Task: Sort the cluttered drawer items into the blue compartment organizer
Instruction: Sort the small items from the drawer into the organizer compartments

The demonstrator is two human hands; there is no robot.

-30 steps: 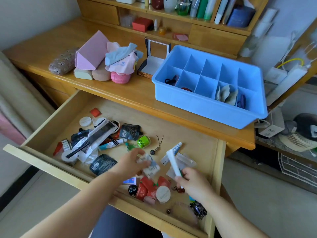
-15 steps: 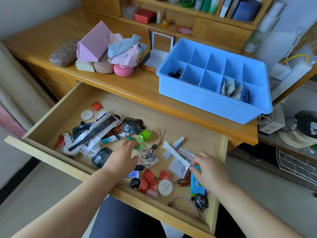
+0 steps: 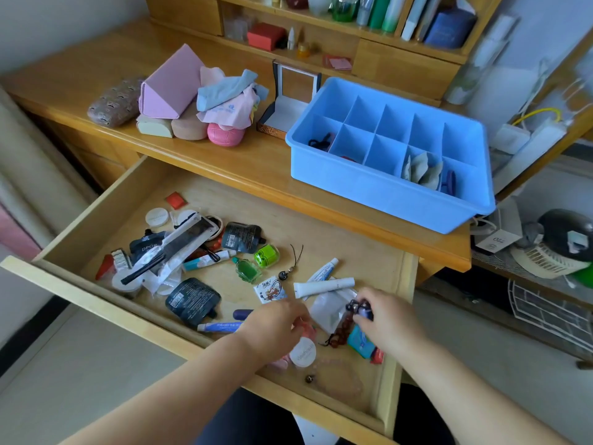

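The blue compartment organizer [image 3: 385, 197] stands on the desk top at the right; a few of its cells hold small items. Below it the open drawer [image 3: 205, 335] is littered with tubes, sachets and trinkets. My right hand [image 3: 390, 321] pinches a dark metal charm [image 3: 353, 306] joined to a brown bead bracelet [image 3: 340, 334] at the drawer's front right. My left hand [image 3: 274, 330] lies curled over red packets [image 3: 306, 330] beside a white round lid [image 3: 303, 353]; its grip is hidden. A white tube [image 3: 324, 286] lies free just behind both hands.
Black sachets [image 3: 192, 300], a green bottle [image 3: 247, 270], a blue-white tube [image 3: 221, 326] and a teal packet [image 3: 361, 343] lie in the drawer. Glasses cases and cloths [image 3: 224, 97] sit on the desk at the left. A wire rack [image 3: 552, 309] stands right of the drawer.
My right hand let go of the white tube, now lying in the drawer, and took hold of the charm. My left hand left the small printed packet and moved right onto the red packets.
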